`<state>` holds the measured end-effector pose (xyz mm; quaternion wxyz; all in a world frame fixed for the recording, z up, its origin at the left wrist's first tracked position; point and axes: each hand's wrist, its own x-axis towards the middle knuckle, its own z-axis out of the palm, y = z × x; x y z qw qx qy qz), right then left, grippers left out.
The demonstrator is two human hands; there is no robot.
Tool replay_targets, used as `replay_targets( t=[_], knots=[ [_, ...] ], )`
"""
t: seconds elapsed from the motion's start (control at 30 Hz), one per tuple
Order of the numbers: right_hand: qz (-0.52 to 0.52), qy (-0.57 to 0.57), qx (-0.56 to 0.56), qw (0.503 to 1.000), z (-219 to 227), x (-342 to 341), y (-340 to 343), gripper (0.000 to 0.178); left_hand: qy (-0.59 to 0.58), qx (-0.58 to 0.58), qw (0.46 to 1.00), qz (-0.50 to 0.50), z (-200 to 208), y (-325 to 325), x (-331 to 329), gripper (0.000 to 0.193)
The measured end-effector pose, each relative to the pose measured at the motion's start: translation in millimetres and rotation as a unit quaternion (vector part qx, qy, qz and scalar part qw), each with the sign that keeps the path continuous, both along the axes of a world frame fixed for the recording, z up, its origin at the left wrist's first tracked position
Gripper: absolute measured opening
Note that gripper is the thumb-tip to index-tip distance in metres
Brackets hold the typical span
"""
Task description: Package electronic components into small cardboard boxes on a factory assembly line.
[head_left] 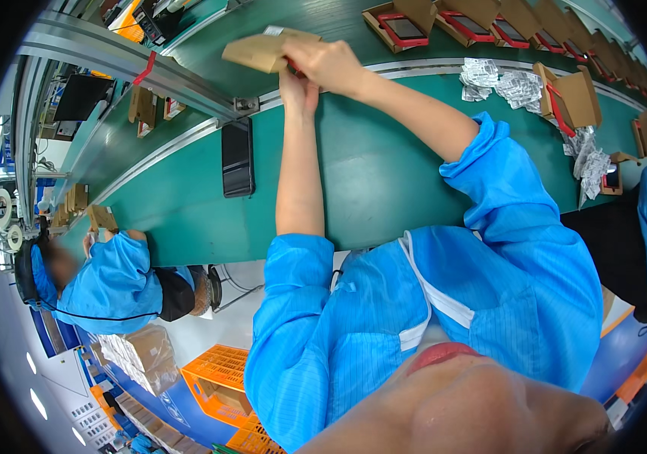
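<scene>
Both my hands are at a small brown cardboard box (251, 53) over the far part of the green bench. My left hand (297, 92) grips its near edge from below, with fingers closed. From the right, my right hand (329, 66) is closed on the same box near its flap. A bit of red shows between my hands; the rest of the inside is hidden. On the green surface left of my forearms lies a black rectangular case (238, 157).
Open boxes with red-framed devices (403, 29) line the belt at upper right. Printed sheets (518, 89) lie beside another open box (571, 94). A metal frame post (134, 60) crosses at upper left. A co-worker (108, 272) sits at left. Orange crates (217, 371) stand below.
</scene>
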<state>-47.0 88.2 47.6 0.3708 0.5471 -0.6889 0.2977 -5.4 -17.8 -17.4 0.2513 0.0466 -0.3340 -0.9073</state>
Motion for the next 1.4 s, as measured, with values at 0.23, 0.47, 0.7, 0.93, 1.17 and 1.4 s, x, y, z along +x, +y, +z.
replay_targets(
  t=[0.23,0.47,0.7,0.93,1.17,1.4],
  knots=[
    [-0.14,-0.31,-0.131,0.931,-16.2,-96.9,37.9,0.025,-0.044,0.044,0.997,-0.053,15.7,14.1,3.0,0.055],
    [-0.089,-0.162,-0.156,0.97,-29.9,-52.1,59.9,0.027,-0.074,0.04,0.991,0.108,14.1,-1.8,14.0,0.037],
    [0.02,0.051,0.03,0.998,-20.8,-5.8,35.8,0.021,-0.099,0.015,0.987,0.126,19.2,16.4,8.2,0.047],
    [-0.007,0.154,0.076,0.985,-8.9,-9.6,20.4,0.023,-0.121,-0.033,0.973,0.192,15.0,19.3,3.4,0.047],
    [-0.054,0.16,0.148,0.975,-12.1,-4.8,28.9,0.016,-0.116,-0.078,0.964,0.226,19.4,29.5,-2.0,0.05],
    [0.158,-0.008,0.047,0.986,-15.6,31.6,97.3,0.013,-0.095,0.06,0.986,0.123,10.2,3.5,5.8,0.047]
  ],
)
